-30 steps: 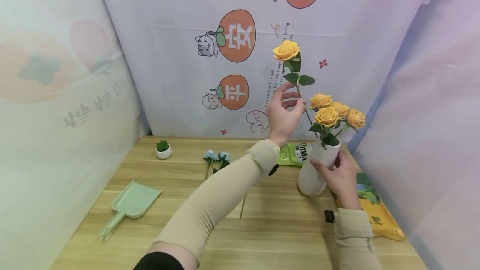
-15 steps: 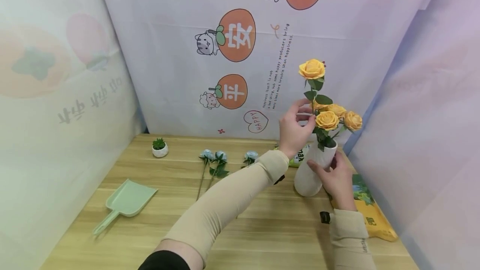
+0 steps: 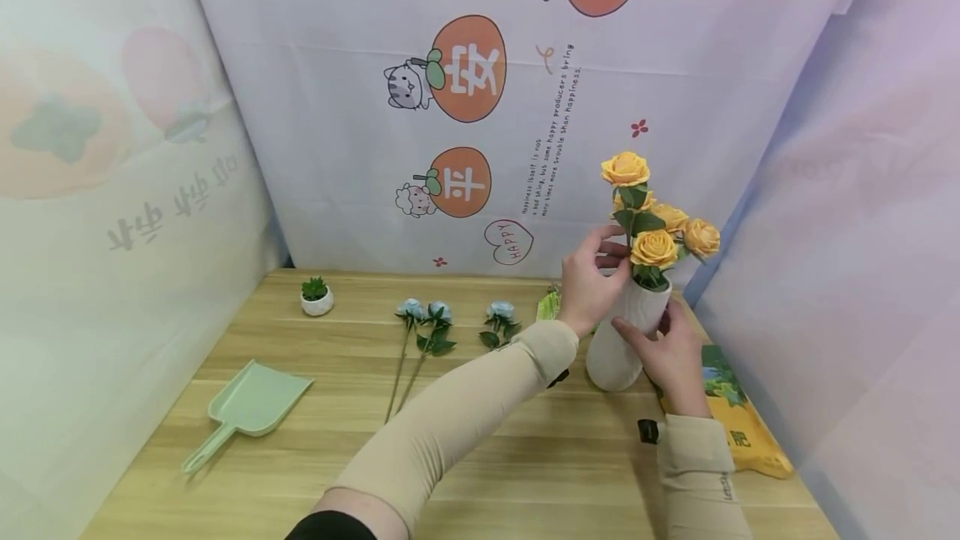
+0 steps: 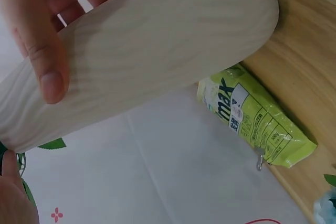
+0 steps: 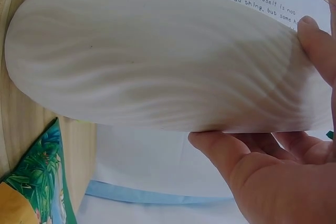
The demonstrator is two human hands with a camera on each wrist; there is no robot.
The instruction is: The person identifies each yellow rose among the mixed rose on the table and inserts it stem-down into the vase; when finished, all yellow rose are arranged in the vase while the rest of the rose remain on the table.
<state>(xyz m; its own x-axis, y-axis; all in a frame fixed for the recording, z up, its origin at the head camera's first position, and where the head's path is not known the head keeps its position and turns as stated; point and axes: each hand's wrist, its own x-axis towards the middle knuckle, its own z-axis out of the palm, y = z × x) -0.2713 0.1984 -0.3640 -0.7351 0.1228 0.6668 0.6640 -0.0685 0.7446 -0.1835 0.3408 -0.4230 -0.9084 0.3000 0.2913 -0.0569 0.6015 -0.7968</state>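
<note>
A white ribbed vase (image 3: 617,348) stands on the wooden table at the right, holding several yellow roses (image 3: 655,248). My right hand (image 3: 677,357) grips the vase's upper part, thumb on the near side and fingers behind. My left hand (image 3: 596,277) pinches the stem of the tallest yellow rose (image 3: 626,169) just above the vase mouth; the lower stem is hidden in the vase and leaves. In the left wrist view the vase (image 4: 168,40) fills the top, with the right thumb (image 4: 52,85) lying on it. The right wrist view shows the vase (image 5: 147,56) between thumb and fingers.
Blue roses (image 3: 438,312) lie on the table left of the vase, another blue rose (image 3: 500,312) nearer it. A green packet (image 4: 257,119) lies behind the vase, a yellow bag (image 3: 750,436) at right. A green dustpan (image 3: 258,397) and small potted succulent (image 3: 317,298) are at left.
My left hand has moved right and down with the tall yellow rose, whose stem has sunk deeper into the vase. My right hand keeps its hold on the vase.
</note>
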